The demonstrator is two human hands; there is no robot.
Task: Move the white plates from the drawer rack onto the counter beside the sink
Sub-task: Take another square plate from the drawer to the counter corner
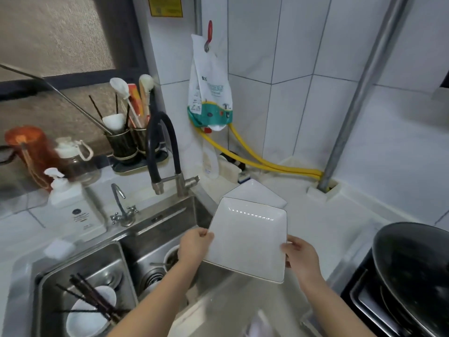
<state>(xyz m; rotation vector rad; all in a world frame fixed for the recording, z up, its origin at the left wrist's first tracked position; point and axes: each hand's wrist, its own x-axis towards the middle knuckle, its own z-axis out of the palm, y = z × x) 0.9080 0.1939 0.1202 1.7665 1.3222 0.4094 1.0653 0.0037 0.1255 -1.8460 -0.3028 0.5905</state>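
Square white plate (247,237) being carried, both hands gripping it.
Left hand (194,244) and right hand (300,257) are closing fingers (290,246) on opposite edges, probably for level placement; another plate (255,193) is lying on the table (328,229) just beyond the fingers.

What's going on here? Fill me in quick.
A person holds a square white plate in both hands, the left hand on its left edge and the right hand on its right. It hangs over the counter just right of the sink. Another white plate already lies on the counter behind it.
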